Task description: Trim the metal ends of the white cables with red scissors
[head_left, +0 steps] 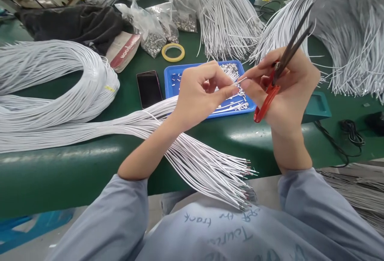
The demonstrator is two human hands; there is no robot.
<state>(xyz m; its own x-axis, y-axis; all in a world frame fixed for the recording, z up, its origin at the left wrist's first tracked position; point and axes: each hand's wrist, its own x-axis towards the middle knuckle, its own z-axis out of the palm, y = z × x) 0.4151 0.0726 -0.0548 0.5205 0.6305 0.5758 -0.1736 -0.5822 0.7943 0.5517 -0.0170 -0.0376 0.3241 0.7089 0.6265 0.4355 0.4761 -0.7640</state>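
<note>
My left hand (201, 92) pinches the end of a thin white wire (241, 80) above a blue tray (171, 78) of small metal terminals. My right hand (285, 89) meets it at the wire's tip, fingers pinched there, while red-handled scissors (271, 89) stay gripped in the same hand with the dark blades pointing up and to the right. A long bundle of white wires (192, 157) runs under my left forearm and hangs off the table's front edge toward my lap.
Large coils of white wire (54, 81) fill the left of the green table (75, 165); more bundles (345, 33) lie right and behind. A black phone (149, 88), yellow tape roll (173, 52), bags of terminals (154, 33), dark cloth (72, 23) and a teal tray (318, 107) sit around.
</note>
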